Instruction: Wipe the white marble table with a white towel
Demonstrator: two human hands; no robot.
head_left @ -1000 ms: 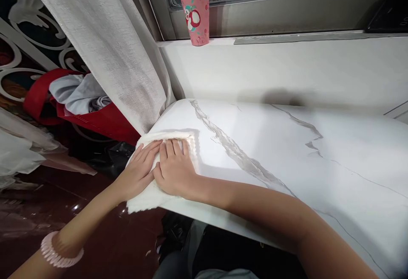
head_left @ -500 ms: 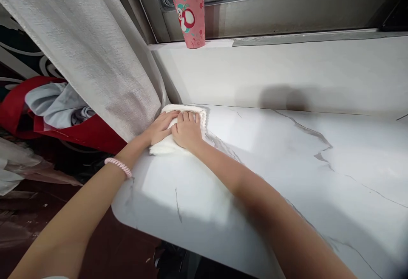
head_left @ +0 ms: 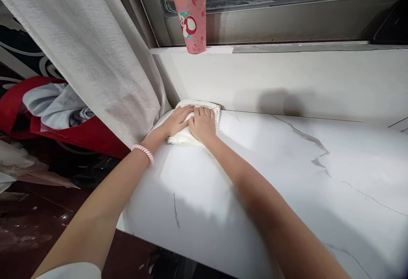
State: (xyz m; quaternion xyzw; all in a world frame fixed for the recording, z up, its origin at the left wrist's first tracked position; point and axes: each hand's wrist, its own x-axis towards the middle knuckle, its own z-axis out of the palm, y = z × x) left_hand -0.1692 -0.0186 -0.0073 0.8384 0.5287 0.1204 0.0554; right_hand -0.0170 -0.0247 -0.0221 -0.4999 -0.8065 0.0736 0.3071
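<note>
A folded white cloth lies on a white marble-patterned table, close to the wall at the table's far left corner. My left hand rests flat on the cloth's left part, fingers stretched out and thumb apart. A pink coiled band circles my left wrist. Beside it, my right hand presses palm down on the cloth, its fingers lying close together and pointing at the wall. The two hands touch or nearly touch at the thumbs. Both cover much of the cloth.
A pink paper cup with a white top stands on the window ledge. A pale curtain hangs along the left side, down to the table edge. Further left, a red bag holds clothes. A dark object sits at the ledge's right.
Both hands and the cloth have slid right and slightly toward the wall. The view has tilted up a little, so more of the cup shows.
</note>
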